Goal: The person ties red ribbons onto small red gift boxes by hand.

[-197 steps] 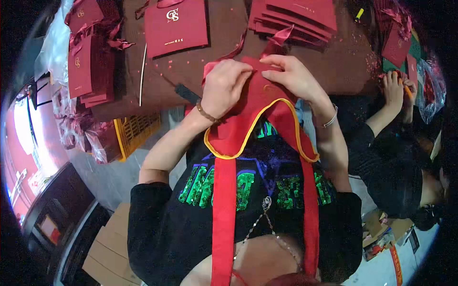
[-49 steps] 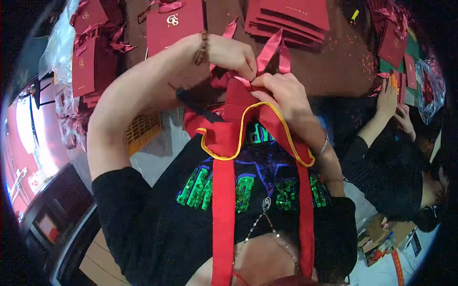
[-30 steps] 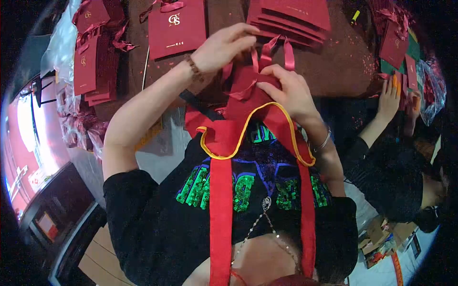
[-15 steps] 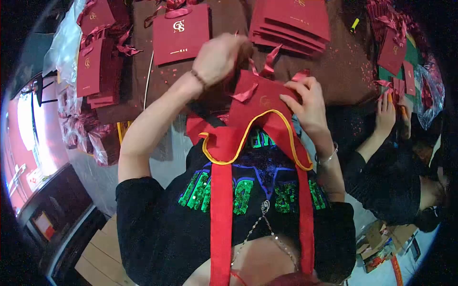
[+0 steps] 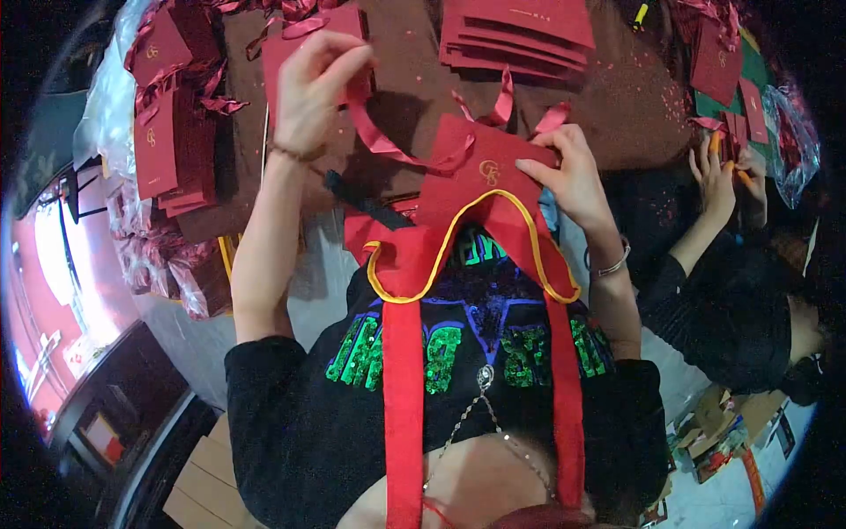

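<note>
My right hand [image 5: 571, 181] grips the right side of a dark red paper gift bag [image 5: 454, 189] with a gold logo, its thumb on the front face. My left hand [image 5: 313, 97] is raised to the left of the bag, closed on a dark pink satin ribbon [image 5: 379, 141]. That ribbon runs slack from my fingers down to the front of the bag. More ribbon loops [image 5: 502, 101] stand up at the bag's top edge. My red apron [image 5: 414, 264] with yellow trim covers the bag's lower part.
A stack of red bags [image 5: 520, 40] lies at the back of the brown-covered table [image 5: 405, 66]. Another bag [image 5: 278, 57] is partly behind my left hand. Bundled bags [image 5: 163, 145] stand at left. A co-worker's hands [image 5: 718, 181] work near bags at right.
My left hand has moved left, away from the bag, drawing the ribbon out to a longer span. My right hand stays on the bag, and its gold logo shows more clearly.
</note>
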`<state>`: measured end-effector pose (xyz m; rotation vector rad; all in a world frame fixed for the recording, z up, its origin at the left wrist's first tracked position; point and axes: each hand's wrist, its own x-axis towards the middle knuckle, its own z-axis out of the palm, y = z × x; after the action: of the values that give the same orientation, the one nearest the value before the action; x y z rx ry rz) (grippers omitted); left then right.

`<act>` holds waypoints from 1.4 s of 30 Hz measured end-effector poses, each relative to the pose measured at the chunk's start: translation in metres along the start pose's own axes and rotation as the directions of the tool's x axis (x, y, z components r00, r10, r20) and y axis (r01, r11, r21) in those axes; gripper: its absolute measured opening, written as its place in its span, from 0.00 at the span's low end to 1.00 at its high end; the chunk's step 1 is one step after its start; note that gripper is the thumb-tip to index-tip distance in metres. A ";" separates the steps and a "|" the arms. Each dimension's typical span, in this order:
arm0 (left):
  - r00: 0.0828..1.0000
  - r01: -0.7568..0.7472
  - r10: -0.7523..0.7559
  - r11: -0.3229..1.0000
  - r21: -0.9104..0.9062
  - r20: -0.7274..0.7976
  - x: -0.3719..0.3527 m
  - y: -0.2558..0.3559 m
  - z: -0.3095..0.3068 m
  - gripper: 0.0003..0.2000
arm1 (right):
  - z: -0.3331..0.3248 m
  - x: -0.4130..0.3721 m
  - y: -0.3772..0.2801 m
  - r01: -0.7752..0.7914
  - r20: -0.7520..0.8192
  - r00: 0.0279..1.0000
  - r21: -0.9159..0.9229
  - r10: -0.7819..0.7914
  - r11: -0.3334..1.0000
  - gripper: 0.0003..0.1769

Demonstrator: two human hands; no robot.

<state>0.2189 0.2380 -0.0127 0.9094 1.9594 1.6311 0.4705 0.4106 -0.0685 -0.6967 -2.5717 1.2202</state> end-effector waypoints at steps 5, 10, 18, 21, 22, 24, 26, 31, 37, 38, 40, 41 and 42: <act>1.000 0.011 -0.010 0.994 -0.108 0.013 -0.020 0.028 -0.003 0.08 | -0.001 -0.003 0.001 -0.116 0.192 0.977 0.138 0.088 0.984 0.16; 0.968 -0.048 0.004 0.985 0.168 0.251 -0.048 0.033 0.057 0.10 | -0.003 0.003 -0.009 -0.496 0.439 0.851 0.493 0.287 0.715 0.15; 0.905 -0.424 0.352 0.789 0.444 0.237 -0.065 -0.018 0.103 0.04 | 0.014 0.018 -0.017 -0.289 0.361 0.924 0.448 0.125 0.846 0.15; 0.916 -0.401 0.351 0.791 0.461 0.194 -0.066 -0.018 0.103 0.04 | 0.013 0.016 -0.017 -0.283 0.375 0.922 0.477 0.098 0.832 0.16; 0.916 -0.401 0.351 0.791 0.463 0.194 -0.066 -0.018 0.104 0.04 | 0.012 0.016 -0.017 -0.264 0.377 0.923 0.476 0.076 0.839 0.16; 0.936 -0.352 0.308 0.823 0.446 0.171 -0.066 -0.018 0.106 0.03 | 0.009 0.014 -0.018 -0.305 0.401 0.913 0.553 0.073 0.776 0.15; 0.945 -0.325 0.278 0.838 0.438 0.171 -0.067 -0.015 0.106 0.03 | 0.008 0.013 -0.017 -0.344 0.421 0.904 0.623 0.069 0.703 0.15; 0.956 -0.289 0.241 0.859 0.423 0.165 -0.068 -0.012 0.104 0.03 | 0.006 0.011 -0.020 -0.407 0.458 0.883 0.636 0.105 0.656 0.16; 0.930 -0.367 0.308 0.785 0.499 0.201 -0.070 -0.012 0.108 0.03 | 0.004 0.010 -0.022 -0.426 0.475 0.872 0.616 0.118 0.663 0.16; 0.929 -0.369 0.312 0.783 0.500 0.198 -0.069 -0.011 0.110 0.03 | 0.006 0.010 -0.022 -0.422 0.474 0.873 0.616 0.115 0.666 0.16; 0.873 -0.478 0.410 0.617 0.625 0.263 -0.069 -0.010 0.113 0.05 | 0.009 0.009 -0.021 -0.347 0.415 0.902 0.536 0.117 0.770 0.16; 0.838 -0.535 0.451 0.563 0.630 0.308 -0.069 -0.012 0.114 0.06 | 0.008 0.009 -0.019 -0.196 0.340 0.939 0.422 0.046 0.885 0.16; 0.837 -0.536 0.453 0.562 0.631 0.308 -0.069 -0.014 0.115 0.06 | 0.008 0.009 -0.019 -0.193 0.339 0.940 0.422 0.044 0.886 0.16</act>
<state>0.3428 0.2670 -0.0568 1.9613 2.4167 0.9666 0.4533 0.3996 -0.0586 -0.5983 -2.3498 2.0337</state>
